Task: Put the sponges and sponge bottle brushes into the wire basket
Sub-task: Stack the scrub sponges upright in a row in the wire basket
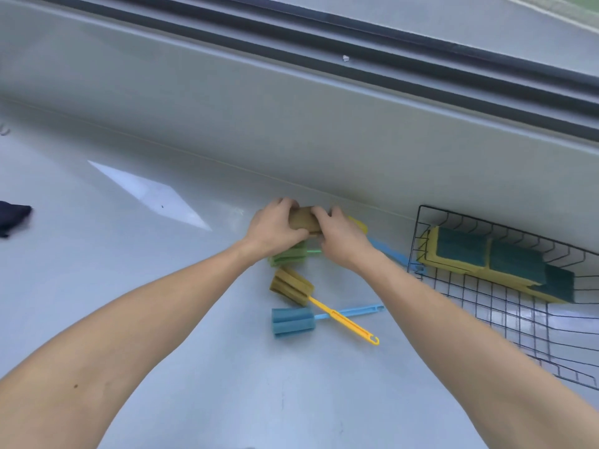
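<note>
Both of my hands grip a brown sponge [303, 219] near the back wall: my left hand [275, 226] holds its left end and my right hand [340, 238] its right end. Under my hands lie a green sponge brush [290, 256] and a yellow sponge piece [358, 223], partly hidden, with a blue handle [389, 252] reaching toward the basket. Nearer to me lie a brown-headed brush with a yellow handle [293, 286] and a blue sponge brush [293, 320], their handles crossed. The black wire basket [486, 299] at the right holds several yellow-and-green sponges [492, 257].
A grey wall [291, 124] rises just behind my hands, with dark window rails above it. A dark cloth [11, 217] lies at the far left edge of the pale grey counter [162, 286]. A bright patch of light falls on the counter left of my hands.
</note>
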